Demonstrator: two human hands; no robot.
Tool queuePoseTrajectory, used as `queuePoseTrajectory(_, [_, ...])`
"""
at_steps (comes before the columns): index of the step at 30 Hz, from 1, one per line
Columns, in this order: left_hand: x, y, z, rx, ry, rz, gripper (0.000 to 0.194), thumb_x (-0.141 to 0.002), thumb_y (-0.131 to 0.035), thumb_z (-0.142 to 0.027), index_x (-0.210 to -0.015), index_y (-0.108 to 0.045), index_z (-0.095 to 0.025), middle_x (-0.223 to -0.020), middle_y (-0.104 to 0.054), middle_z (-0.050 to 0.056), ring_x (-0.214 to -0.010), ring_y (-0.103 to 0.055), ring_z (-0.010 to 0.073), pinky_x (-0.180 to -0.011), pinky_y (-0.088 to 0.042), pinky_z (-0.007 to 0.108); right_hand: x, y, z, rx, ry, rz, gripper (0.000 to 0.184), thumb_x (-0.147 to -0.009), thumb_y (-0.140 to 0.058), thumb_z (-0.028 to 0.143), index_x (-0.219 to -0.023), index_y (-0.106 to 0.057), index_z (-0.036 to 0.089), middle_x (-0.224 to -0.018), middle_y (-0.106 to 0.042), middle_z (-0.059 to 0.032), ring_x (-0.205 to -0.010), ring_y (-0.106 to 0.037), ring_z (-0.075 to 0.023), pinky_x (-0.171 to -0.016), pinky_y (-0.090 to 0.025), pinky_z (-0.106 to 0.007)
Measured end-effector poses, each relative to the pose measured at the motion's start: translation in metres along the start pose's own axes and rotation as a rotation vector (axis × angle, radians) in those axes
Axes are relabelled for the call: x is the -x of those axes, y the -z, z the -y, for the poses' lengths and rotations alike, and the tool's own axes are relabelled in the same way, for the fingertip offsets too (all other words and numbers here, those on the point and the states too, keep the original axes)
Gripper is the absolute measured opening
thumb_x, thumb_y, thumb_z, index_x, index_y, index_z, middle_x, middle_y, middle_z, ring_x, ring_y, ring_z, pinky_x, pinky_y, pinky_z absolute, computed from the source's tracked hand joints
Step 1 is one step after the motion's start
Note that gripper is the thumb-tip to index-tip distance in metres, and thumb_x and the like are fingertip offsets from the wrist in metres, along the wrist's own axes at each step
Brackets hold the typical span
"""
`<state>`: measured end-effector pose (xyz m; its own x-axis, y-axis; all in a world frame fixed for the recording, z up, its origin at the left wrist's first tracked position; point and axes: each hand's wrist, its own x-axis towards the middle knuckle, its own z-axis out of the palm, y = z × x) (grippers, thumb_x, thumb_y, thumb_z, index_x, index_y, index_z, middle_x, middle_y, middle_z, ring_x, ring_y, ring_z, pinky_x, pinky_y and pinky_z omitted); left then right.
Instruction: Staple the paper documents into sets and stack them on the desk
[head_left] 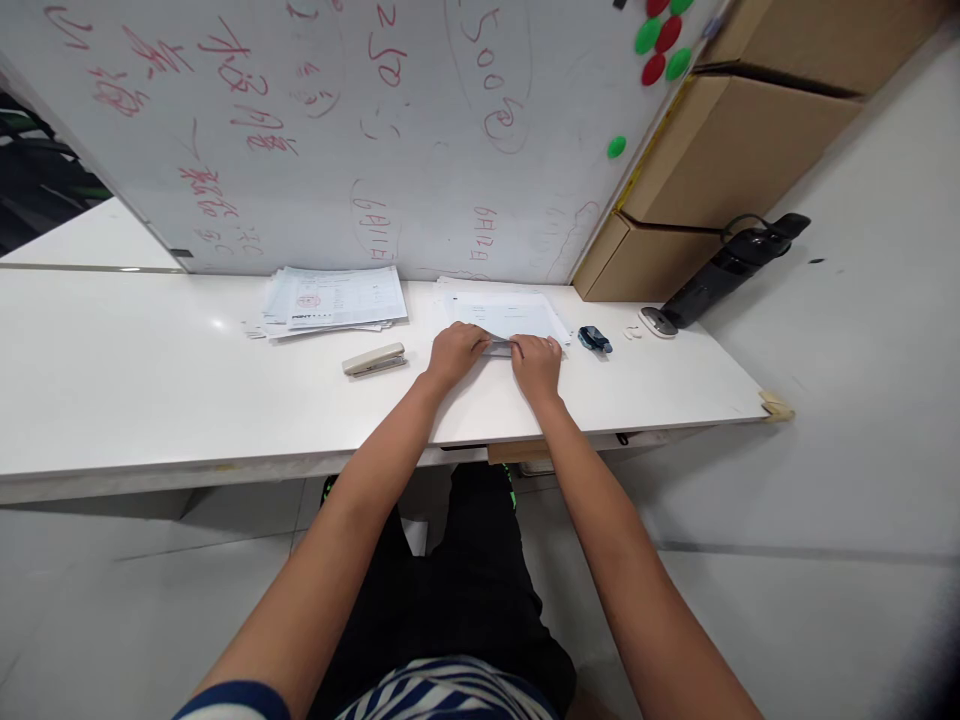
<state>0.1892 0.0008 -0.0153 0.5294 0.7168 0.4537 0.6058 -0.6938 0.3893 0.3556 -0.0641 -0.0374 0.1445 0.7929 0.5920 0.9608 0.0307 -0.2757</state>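
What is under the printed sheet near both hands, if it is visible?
White paper shows past the far edge of the printed sheet. What lies beneath its middle, and beneath the left hand and right hand, is covered.

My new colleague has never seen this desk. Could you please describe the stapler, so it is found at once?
On the white desk below the whiteboard, find the left paper stack. The stapler lies nearer the camera, left of the person's left hand. Its long, beige body stands out from that flat stack.
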Motion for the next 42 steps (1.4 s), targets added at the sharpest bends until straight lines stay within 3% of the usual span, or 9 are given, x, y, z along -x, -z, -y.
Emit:
queuePoseTrajectory(7, [-0.001, 0.001, -0.001, -0.001, -0.044, 0.024, 0.016, -0.09, -0.052, -0.026, -0.087, -0.068, -0.022, -0.088, -0.068, 0.004, -0.091, -0.056, 0.0213, -0.077, -0.044, 0.032, 0.0, -0.001, -0.002, -0.004, 0.002, 0.024, 0.025, -0.089, -0.044, 0.016, -0.101, -0.066, 0.019, -0.102, -0.071, -0.0093, -0.098, -0.06, -0.023, -0.103, -0.026, -0.043])
queuePoseTrajectory(11, [0.0, 0.005, -0.007, -0.016, -0.082, -0.035, 0.017, -0.09, -0.053, -0.028, -0.1, -0.066, -0.023, -0.108, -0.067, 0.005, -0.114, -0.05, 0.0243, -0.098, -0.035, 0.039, 0.0, 0.0, -0.001, 0.007, -0.017, 0.022, 0.027, -0.088, -0.044, 0.013, -0.103, -0.064, 0.019, -0.103, -0.07, -0.0104, -0.098, -0.061, -0.023, -0.102, -0.027, -0.043])
queuePoseTrajectory(14, [0.0, 0.005, -0.008, -0.063, 0.051, -0.184, 0.053, -0.083, -0.063, -0.04, -0.13, -0.05, -0.021, -0.135, -0.051, 0.011, -0.131, -0.035, 0.0297, -0.108, -0.024, 0.044, -0.002, 0.002, 0.001, 0.035, -0.14, -0.049, 0.026, -0.091, -0.038, 0.016, -0.103, -0.062, 0.016, -0.094, -0.07, -0.0128, -0.091, -0.062, -0.0244, -0.097, -0.034, -0.042])
queuePoseTrajectory(17, [0.001, 0.001, -0.004, -0.062, 0.131, -0.128, 0.082, -0.074, -0.07, -0.051, -0.14, -0.036, -0.016, -0.142, -0.043, 0.015, -0.134, -0.032, 0.0326, -0.109, -0.022, 0.044, -0.002, 0.004, 0.0, 0.047, -0.262, -0.131, 0.03, -0.095, -0.031, 0.023, -0.107, -0.056, 0.013, -0.087, -0.069, -0.0147, -0.084, -0.063, -0.0268, -0.086, -0.041, -0.041])
queuePoseTrajectory(23, [0.004, -0.008, 0.0, -0.092, -0.034, 0.195, 0.037, -0.089, -0.054, -0.042, -0.123, -0.056, -0.028, -0.136, -0.055, 0.005, -0.131, -0.041, 0.027, -0.11, -0.019, 0.049, 0.0, 0.0, -0.002, 0.014, -0.31, -0.116, 0.038, -0.097, -0.025, 0.029, -0.121, -0.05, 0.013, -0.08, -0.069, -0.0135, -0.073, -0.065, -0.0261, -0.066, -0.046, -0.034])
queuePoseTrajectory(27, [0.004, -0.005, -0.006, -0.116, -0.088, 0.134, 0.024, -0.093, -0.048, -0.037, -0.105, -0.067, -0.028, -0.123, -0.065, 0.004, -0.117, -0.055, 0.0258, -0.105, -0.026, 0.049, 0.0, -0.002, -0.003, -0.001, -0.242, -0.158, 0.043, -0.095, -0.026, 0.023, -0.131, -0.048, 0.017, -0.099, -0.071, -0.0133, -0.084, -0.067, -0.024, -0.071, -0.049, -0.033])
queuePoseTrajectory(33, [0.0, -0.005, -0.009, -0.206, -0.034, 0.136, 0.035, -0.096, -0.04, -0.029, -0.093, -0.071, -0.015, -0.091, -0.072, 0.013, -0.086, -0.067, 0.0256, -0.08, -0.043, 0.038, -0.002, 0.002, -0.003, 0.006, -0.059, -0.168, 0.047, -0.088, -0.029, 0.012, -0.126, -0.056, 0.015, -0.129, -0.06, -0.0115, -0.123, -0.051, -0.0231, -0.1, -0.039, -0.041])
queuePoseTrajectory(37, [0.0, -0.006, -0.01, -0.198, 0.013, 0.092, 0.03, -0.092, -0.048, -0.027, -0.09, -0.073, -0.011, -0.088, -0.072, 0.017, -0.085, -0.067, 0.0301, -0.072, -0.044, 0.038, -0.002, 0.002, -0.001, -0.008, -0.013, -0.092, 0.043, -0.083, -0.037, 0.012, -0.116, -0.062, 0.017, -0.129, -0.06, -0.0104, -0.126, -0.048, -0.0242, -0.105, -0.032, -0.045])
queuePoseTrajectory(42, [0.0, -0.003, -0.011, -0.048, -0.04, -0.061, 0.019, -0.088, -0.056, -0.029, -0.091, -0.073, -0.021, -0.091, -0.072, 0.007, -0.093, -0.064, 0.0248, -0.081, -0.042, 0.036, -0.001, 0.004, 0.003, -0.087, 0.027, 0.012, 0.042, -0.082, -0.039, 0.012, -0.117, -0.061, 0.019, -0.123, -0.064, -0.0082, -0.119, -0.052, -0.0221, -0.108, -0.023, -0.046])
